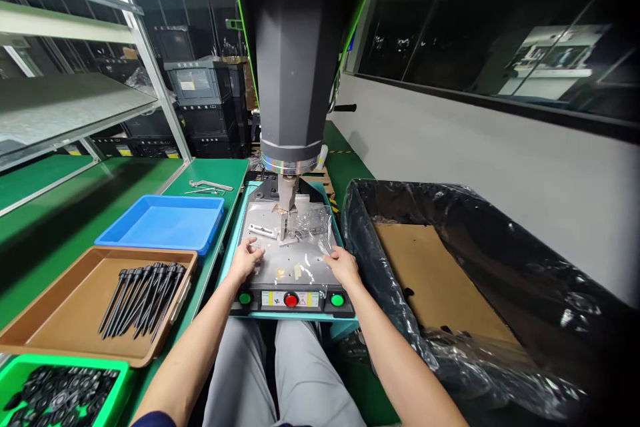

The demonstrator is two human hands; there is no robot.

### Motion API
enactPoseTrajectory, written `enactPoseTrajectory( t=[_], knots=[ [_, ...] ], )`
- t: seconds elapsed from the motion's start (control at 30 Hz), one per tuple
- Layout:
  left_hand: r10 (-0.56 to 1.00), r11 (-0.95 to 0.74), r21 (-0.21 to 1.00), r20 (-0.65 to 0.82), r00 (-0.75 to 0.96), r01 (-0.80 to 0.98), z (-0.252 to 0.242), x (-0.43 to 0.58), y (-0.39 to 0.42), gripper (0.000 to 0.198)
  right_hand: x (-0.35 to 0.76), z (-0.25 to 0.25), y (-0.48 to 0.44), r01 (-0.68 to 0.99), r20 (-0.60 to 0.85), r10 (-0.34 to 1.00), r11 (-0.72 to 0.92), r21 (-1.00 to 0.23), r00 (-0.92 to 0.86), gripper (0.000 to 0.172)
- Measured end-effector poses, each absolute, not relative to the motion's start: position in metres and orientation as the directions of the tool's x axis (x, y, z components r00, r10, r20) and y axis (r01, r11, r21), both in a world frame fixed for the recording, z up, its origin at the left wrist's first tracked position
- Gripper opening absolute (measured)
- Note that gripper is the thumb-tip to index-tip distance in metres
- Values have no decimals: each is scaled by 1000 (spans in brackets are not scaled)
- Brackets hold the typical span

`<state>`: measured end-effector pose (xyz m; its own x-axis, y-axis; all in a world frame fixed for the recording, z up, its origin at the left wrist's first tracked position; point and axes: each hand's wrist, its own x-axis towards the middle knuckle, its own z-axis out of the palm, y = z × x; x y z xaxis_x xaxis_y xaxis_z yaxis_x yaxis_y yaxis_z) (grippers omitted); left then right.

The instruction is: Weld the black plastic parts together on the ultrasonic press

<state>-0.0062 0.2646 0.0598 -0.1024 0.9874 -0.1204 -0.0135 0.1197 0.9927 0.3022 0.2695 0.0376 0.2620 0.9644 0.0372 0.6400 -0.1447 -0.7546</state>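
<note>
My left hand (pixel 247 258) rests on the left part of the grey machine plate (pixel 280 265), fingers loosely curled, nothing visible in them. On the right part of the plate lies my right hand (pixel 341 263), fingers flat beside a clear plastic sheet (pixel 314 223). The press horn (pixel 286 203) is down on a small fixture (pixel 283 227) between and beyond my hands. Just below my hands sit a left green button (pixel 245 298), a red button (pixel 291 299) and a right green button (pixel 337 299).
A brown tray (pixel 60 320) with several black rods (pixel 143 297) lies at left, a blue tray (pixel 165 221) behind it, a green bin (pixel 30 373) of black parts in front. A black-lined box (pixel 450 267) with cardboard stands at right. Wrenches (pixel 210 185) lie beyond.
</note>
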Motion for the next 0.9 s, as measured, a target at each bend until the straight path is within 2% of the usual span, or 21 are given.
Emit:
enactPoseTrajectory(
  t=[0.07, 0.2, 0.27, 0.47, 0.57, 0.67, 0.9],
  knots=[
    [984, 159, 986, -162, -78, -43, 60, -5, 252, 71, 299, 43, 269, 634, 38, 955, -166, -756, 295, 45],
    [974, 217, 974, -220, -47, -71, 60, -3, 224, 51, 286, 54, 267, 591, 47, 959, -133, -796, 278, 11],
    [974, 218, 973, -222, -45, -81, 62, -2, 213, 44, 280, 55, 262, 547, 61, 964, -94, -832, 258, 8],
    [978, 206, 970, -209, -13, -130, 81, -1, 179, 37, 273, 52, 215, 314, 22, 969, -58, -948, 246, 29],
    [974, 229, 960, -226, 36, -164, 86, -2, 155, 37, 275, 55, 181, 48, -106, 969, -120, -992, 223, 38],
    [965, 262, 946, -256, 59, -190, 81, -4, 123, 37, 281, 55, 147, -190, -224, 958, -190, -963, 179, 47],
    [936, 346, 923, -352, -11, -166, 43, 0, 48, 41, 289, 32, 74, -236, -362, 917, -318, -918, 171, 51]
  ],
)
